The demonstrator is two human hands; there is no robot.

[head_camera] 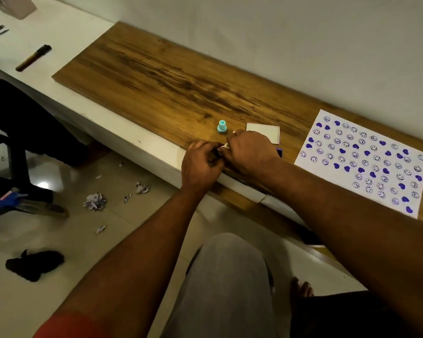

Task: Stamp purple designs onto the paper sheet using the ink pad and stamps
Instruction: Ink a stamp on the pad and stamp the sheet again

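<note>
One paper sheet [366, 162], covered in purple smileys and hearts, lies flat on the wooden board [156, 76], long axis running along the board's length toward the near right. One teal stamp [222, 126] stands upright beside one ink pad [266, 132] with its lid raised. Both the left hand [200, 164] and right hand [249, 150] pinch a small pale object between them, too hidden to identify, above a tiled floor [59, 240] littered with crumpled scraps.

One paper sheet [366, 162] on the desk [156, 76], one teal stamp [221, 126] left of it, one white ink-pad lid [264, 132] between them, two hands meeting below the stamp, one marker [33, 57] far left, several crumpled paper scraps [95, 202] on the floor
</note>
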